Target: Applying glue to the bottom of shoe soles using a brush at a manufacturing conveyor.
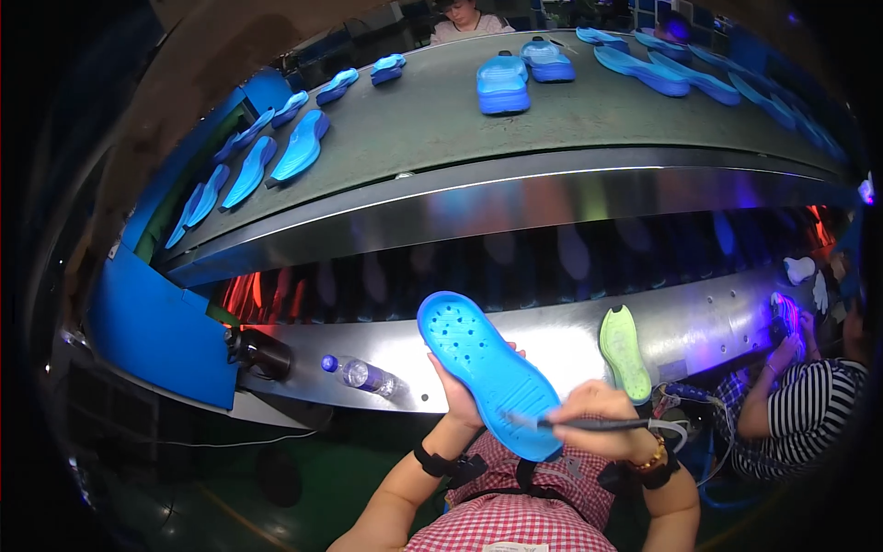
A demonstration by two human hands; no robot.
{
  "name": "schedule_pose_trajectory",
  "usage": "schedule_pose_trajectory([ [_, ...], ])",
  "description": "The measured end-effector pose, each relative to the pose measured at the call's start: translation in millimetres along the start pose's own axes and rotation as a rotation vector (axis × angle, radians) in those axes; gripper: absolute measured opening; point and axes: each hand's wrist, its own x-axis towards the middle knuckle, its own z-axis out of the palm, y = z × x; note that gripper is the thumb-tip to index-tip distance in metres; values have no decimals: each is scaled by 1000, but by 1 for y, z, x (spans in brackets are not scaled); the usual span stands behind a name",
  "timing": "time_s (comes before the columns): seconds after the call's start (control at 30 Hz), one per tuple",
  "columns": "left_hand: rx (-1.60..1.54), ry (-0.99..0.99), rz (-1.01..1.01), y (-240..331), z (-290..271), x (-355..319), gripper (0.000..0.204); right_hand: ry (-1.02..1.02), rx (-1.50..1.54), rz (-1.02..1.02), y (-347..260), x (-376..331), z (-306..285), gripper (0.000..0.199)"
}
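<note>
My left hand (454, 391) is closed round the edge of a bright blue shoe sole (487, 368), holding it up tilted in front of me. Small holes dot the sole's far end, and ridges run across its near half. In my right hand (602, 405) is a slim brush (589, 424) with a black handle. Its pale, blurred tip touches the sole's ridged surface. A white tube (671, 428) shows at the handle's back end. To the right, a yellow-green sole (625, 354) lies on the metal ledge.
A clear water bottle (363, 375) and a dark flask (262, 353) stand on the ledge (543, 327) at left. Beyond it, a conveyor belt (395, 124) carries several blue soles (302, 149). A co-worker in a striped shirt (809, 405) handles something at right; another person (469, 23) is across the belt.
</note>
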Motion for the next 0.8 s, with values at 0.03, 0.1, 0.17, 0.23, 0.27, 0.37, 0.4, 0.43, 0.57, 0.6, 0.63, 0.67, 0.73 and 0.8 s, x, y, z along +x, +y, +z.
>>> schedule_pose_trajectory([
  [0.03, -3, -3, -2, -5, 6, -1, 91, 154, -119, 0, -4, 9, 5, 21],
  [0.1, -51, -51, -49, -10, 14, 0, 91, 138, -85, -38, 0, 19, 14, 22],
  [0.17, -44, -108, -6, -7, 11, 4, 92, 57, -70, -45, -4, 10, 23, 21],
  [0.23, -161, -113, 37, 2, 17, 1, 93, -75, 32, -60, -12, 1, 20, 23],
  [0.27, -158, -109, 37, 4, 13, 6, 93, -135, 86, -37, -12, 0, 15, 25],
  [0.37, 18, -77, 149, 5, 16, 6, 95, 123, -127, 5, 0, 0, 2, 25],
  [0.4, 16, -81, 151, 7, 21, 6, 95, 123, -130, 3, -1, 0, 2, 25],
  [0.43, 32, -69, 175, 8, 25, 7, 92, 15, -54, -5, -2, -2, 5, 26],
  [0.57, 61, -133, 190, 19, 19, 7, 97, -131, 146, 17, -2, -18, -10, 26],
  [0.6, 102, -122, 196, 19, 19, 7, 97, -108, 235, 63, 0, -22, -12, 26],
  [0.63, 97, -121, 198, 20, 20, 7, 97, 72, 429, 299, -3, -26, -10, 25],
  [0.67, 103, -115, 195, 20, 23, 5, 97, 140, 89, 114, 18, -27, -5, 25],
  [0.73, 97, -111, 208, 17, 24, 6, 96, 12, 201, 187, 21, -35, 4, 26],
  [0.8, 96, -150, 175, 17, 20, 5, 96, -110, 229, 135, 19, -40, 5, 29],
])
